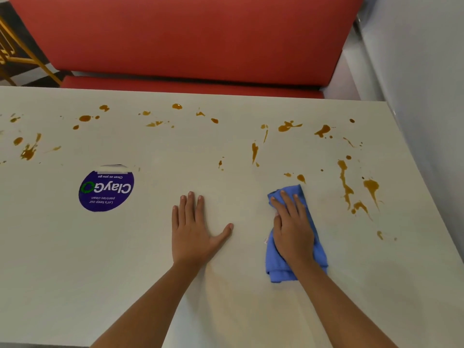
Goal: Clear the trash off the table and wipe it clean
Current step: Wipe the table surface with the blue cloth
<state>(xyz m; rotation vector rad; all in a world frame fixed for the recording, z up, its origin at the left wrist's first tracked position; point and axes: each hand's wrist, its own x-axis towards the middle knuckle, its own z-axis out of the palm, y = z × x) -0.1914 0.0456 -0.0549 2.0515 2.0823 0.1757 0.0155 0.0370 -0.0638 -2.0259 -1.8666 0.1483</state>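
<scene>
From the head view, a pale table (pixel 75 272) fills most of the frame. Brown sauce splatters (pixel 345 184) run in a loose band across its far half, from the left edge to the right. The heaviest streaks lie at the right, just beyond and beside the cloth. A round purple sticker (pixel 106 190) reading "ClayGo" is stuck flat on the tabletop, well to the left of both hands, and its upper edge is torn. Behind the far edge stands a red padded bench (pixel 188 38). A grey wall (pixel 426 71) runs along the table's right side, and a yellow metal frame (pixel 25 54) shows at the upper left. Nothing lies between the hands and the stains.

The left hand (pixel 192 232) lies palm down on the bare tabletop. Its fingers (pixel 190 204) are straight and close together, the thumb is spread out to the right, and it holds nothing. The right hand (pixel 292 231) presses flat on a folded blue cloth (pixel 319 249), which lies on the table right of centre. Its fingers are straight and slightly apart, reaching nearly to the cloth's far edge. That edge sits just short of two small brown spots.
</scene>
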